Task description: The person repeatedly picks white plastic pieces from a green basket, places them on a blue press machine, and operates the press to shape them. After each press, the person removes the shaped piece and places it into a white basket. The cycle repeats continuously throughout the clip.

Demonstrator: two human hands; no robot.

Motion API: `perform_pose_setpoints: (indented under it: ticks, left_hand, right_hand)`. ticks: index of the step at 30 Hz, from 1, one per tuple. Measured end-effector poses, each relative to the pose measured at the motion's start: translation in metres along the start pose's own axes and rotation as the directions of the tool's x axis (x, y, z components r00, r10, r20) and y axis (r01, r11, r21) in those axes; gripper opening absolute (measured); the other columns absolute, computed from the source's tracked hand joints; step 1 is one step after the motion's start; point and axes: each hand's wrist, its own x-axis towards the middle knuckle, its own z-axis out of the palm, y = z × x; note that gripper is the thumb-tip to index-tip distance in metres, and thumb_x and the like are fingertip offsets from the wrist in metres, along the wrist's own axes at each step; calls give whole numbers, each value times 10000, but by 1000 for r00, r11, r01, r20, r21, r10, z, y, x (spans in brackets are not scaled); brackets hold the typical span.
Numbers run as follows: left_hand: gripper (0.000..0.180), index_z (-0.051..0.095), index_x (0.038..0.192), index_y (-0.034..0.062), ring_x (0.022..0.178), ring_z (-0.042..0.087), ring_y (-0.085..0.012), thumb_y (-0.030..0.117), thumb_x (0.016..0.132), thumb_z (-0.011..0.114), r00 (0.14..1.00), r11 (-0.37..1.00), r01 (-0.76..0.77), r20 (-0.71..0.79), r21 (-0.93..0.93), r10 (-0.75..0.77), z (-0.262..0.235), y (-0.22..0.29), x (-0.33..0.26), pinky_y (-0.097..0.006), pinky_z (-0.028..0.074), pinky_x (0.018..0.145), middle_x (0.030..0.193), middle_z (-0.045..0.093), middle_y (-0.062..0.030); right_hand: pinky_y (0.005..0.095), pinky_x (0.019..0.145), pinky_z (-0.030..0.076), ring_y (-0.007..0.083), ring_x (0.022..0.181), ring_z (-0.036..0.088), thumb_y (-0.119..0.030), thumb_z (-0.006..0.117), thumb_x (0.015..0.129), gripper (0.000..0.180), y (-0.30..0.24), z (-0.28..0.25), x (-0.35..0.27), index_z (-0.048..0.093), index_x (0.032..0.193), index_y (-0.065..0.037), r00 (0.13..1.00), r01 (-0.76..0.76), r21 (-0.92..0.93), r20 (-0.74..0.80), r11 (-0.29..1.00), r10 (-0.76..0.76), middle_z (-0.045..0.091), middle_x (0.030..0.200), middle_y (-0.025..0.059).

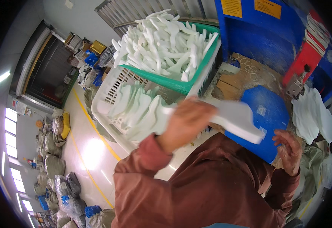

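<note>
1. Near the middle of the frame, the person's left hand (187,121) is closed around a flat white foam piece (234,119). The hand and the piece look blurry, so I think they are moving fast.
2. That white piece sticks out to the right, above a round blue pad (270,110) on the work table (245,76).
3. Lower right in the frame, the right hand (289,150) is partly open with the fingers bent. It holds nothing. It sits at the edge of the blue pad, close to the end of the white piece.
4. Just left of the closed hand is a white basket (105,110) with more flat white pieces standing in a row. On top of it, toward the upper middle, a green basket (181,85) is piled high with white pieces.
5. At the right edge lies a small stack of white pieces (312,116), beside a red and blue machine (306,57).
6. My guess: one piece is being carried from the white basket toward the blue pad. The next move needs the empty hand to help hold the piece flat and steady.
</note>
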Motion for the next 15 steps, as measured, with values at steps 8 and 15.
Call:
perform_pose_setpoints:
  ticks: [8,15]
  left_hand:
    - [467,693,1364,84,1208,665,-359,-36,913,704,803,543,593,-486,594,-346,-155,-138,-145,-452,516,1043,1312,705,-150]
    - [960,353,1665,74,1424,515,-405,312,878,848,412,126,701,-255,702,-875,-116,-332,-361,-482,410,1197,1639,466,-203]
  right_hand:
    - [351,903,575,223,1086,705,35,642,1005,326,27,-2,1,687,1323,-24,980,-175,43,99,984,170,725,1236,148]
    - [368,922,589,249,1069,734,-121,684,1053,286,13,-18,-5,697,1329,-50,977,-15,-310,199,951,80,754,1195,129]
